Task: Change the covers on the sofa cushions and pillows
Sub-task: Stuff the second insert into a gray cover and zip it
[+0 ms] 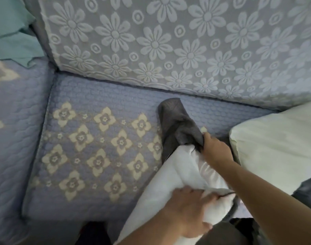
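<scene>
- Sofa backrest under a pale lace throw with raised daisy pattern (169, 41), filling the upper frame: it hangs loose to the seat line. A hard tug on anything below it could, in my judgement, drag its lower hem out of place.
- Lilac quilted seat cushion cover with cream flower motifs (98, 147), centre left: it lies flat and serves as the work surface; no fault seen.
- Plain cream pillow without a cover (275, 147), right edge: it lies just beside the working area and crowds the right arm, so the sleeve being pulled may snag against it.
- White pillow insert (177, 174), lower centre, running diagonally: it is squeezed and folded. Risk: the filling bunches and the corner jams in the cover mouth.
- Dark grey fabric pillow cover (176, 124), centre: only the insert's far tip sits inside; the rest of the cover lies limp on the seat. Whether it is going on or coming off cannot be told.
- Left hand (190, 207), lower centre: presses and clasps the insert's near end. A slack hold would let the insert slide.
- Right hand (214, 149), well apart from the left: pinches the grey cover's edge. Pulling from one point may strain the seam.
</scene>
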The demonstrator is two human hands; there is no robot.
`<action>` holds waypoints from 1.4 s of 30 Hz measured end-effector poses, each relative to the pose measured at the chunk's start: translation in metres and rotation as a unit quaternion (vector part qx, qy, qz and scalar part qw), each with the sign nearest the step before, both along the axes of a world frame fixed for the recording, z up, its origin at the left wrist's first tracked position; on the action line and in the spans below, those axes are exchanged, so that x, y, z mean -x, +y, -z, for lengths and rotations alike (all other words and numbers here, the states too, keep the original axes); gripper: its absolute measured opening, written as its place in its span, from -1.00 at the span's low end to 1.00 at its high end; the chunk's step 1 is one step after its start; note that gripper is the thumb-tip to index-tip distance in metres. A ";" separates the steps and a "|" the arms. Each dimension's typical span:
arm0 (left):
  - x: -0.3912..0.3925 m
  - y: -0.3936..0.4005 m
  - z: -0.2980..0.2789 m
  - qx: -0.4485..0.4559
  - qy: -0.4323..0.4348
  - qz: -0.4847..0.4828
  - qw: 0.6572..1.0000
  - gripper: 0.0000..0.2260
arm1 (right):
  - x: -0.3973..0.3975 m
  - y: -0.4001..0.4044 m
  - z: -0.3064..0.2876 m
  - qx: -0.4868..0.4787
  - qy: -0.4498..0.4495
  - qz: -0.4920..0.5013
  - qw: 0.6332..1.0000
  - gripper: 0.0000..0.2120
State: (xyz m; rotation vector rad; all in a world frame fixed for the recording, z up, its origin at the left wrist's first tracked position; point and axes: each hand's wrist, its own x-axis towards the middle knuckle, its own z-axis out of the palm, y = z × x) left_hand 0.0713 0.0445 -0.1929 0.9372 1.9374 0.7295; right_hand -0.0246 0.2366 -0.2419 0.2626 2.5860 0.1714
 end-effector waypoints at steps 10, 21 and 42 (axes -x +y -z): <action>-0.029 0.033 0.040 0.199 0.154 -0.025 0.967 -0.38 | -0.024 -0.010 -0.027 0.046 0.213 -0.144 0.965 -0.71; -0.034 -0.055 0.026 0.056 0.211 -0.077 0.973 -0.55 | -0.015 -0.020 0.006 -0.024 0.066 -0.004 0.998 -0.70; 0.129 -0.125 0.074 0.362 -0.047 -0.103 0.925 -0.41 | 0.003 -0.018 0.011 -0.022 0.026 0.183 0.983 -0.74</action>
